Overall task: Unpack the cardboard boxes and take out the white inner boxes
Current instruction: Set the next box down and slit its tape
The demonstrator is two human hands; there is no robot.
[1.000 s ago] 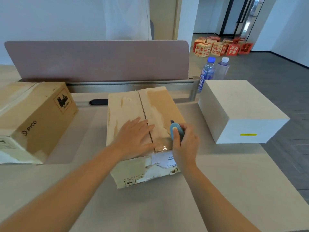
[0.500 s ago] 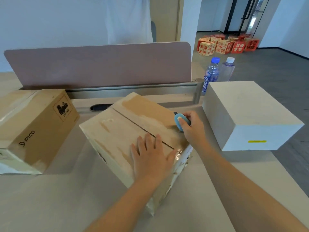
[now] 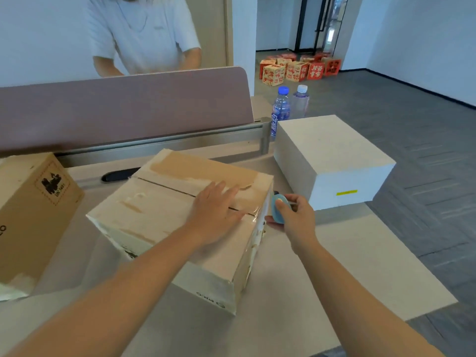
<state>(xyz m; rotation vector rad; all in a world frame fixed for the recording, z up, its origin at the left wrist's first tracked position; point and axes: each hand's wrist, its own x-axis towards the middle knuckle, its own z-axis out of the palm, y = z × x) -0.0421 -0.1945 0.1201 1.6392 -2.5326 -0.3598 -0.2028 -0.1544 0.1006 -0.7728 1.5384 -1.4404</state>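
Change since earlier frame: since half a second ago our left hand [image 3: 215, 212] has slid from the near end of the cardboard box [image 3: 164, 228] toward its right end, and our right hand [image 3: 296, 215] has dropped from the top edge to the right side face.
Left hand: flat, fingers straight, pressing on the box top across the centre seam.
Right hand: curled round a blue cutter [image 3: 279, 207], held against the right end of the box, just below the seam.
Cardboard box: rests angled on the table [image 3: 296, 292], flaps closed, tape partly stripped from the top.
White inner box [image 3: 332, 161]: stands on the table to the right, apart from the cardboard box.
Second cardboard box [image 3: 33, 215]: at the left edge, closed.
Bottles [image 3: 280, 109]: two, behind the white inner box.
Divider [image 3: 123, 109]: runs along the far edge of the table; a person in a white shirt [image 3: 144, 34] stands behind it.
Red cartons [image 3: 298, 70]: grouped on the floor, far right.
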